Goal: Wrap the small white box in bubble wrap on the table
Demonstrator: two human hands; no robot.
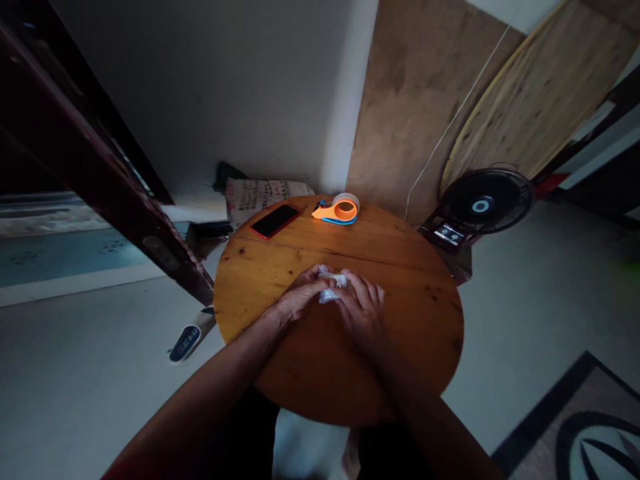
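Head view: both hands (334, 300) press a crumpled white wad (331, 288).

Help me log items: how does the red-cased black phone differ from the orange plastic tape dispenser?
The phone lies flat and thin; the tape dispenser stands taller. The phone is a dark rectangle; the dispenser is rounded, blue-trimmed, holding a tape roll. Both rest near the far edge of the round wooden table.

Wall (240, 87): pale plaster, dim light
Floor (540, 287): light grey, smooth — patterned rug (590, 427) at lower right
Table (280, 260): round, wooden, centre
Leaning on wall: plywood sheet (410, 100), round wooden board (545, 87)
Fan (485, 200): black, low, just right of table
Left: dark wooden beam (100, 160) — slanted
Behind table: printed sack (260, 193)
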